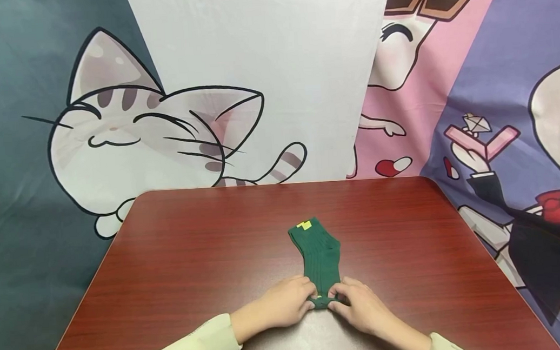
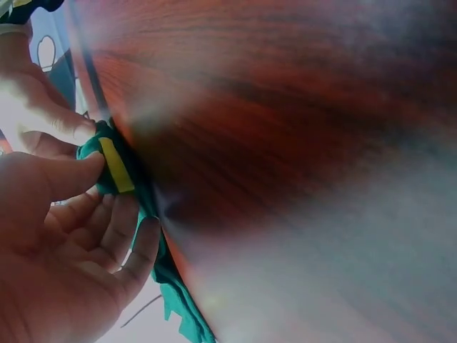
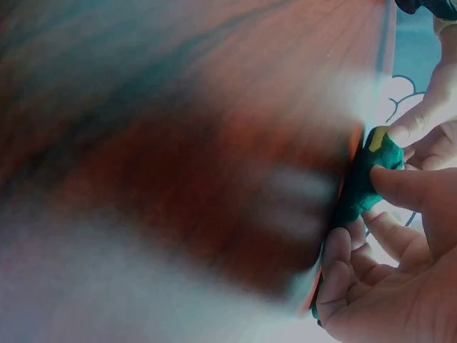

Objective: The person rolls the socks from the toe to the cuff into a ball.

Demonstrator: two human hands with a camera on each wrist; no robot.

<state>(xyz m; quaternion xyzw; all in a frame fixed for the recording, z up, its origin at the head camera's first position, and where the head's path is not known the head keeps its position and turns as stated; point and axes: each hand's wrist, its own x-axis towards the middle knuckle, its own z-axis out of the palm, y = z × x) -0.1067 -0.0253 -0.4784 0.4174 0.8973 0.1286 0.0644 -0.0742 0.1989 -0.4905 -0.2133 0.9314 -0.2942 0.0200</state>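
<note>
A green ribbed sock lies lengthwise on the table, its cuff with a yellow mark at the far end. The near end is folded over into a small thick roll. My left hand pinches the left side of this roll between thumb and fingers. On its right side my right hand does the same. In the left wrist view a yellow patch shows on the rolled part, beside the left thumb. The right wrist view has the right thumb pressed on the green roll.
The reddish-brown wooden table has rounded far corners. Behind it hangs a backdrop printed with a cartoon cat and cartoon people. Pale sleeves cover my forearms.
</note>
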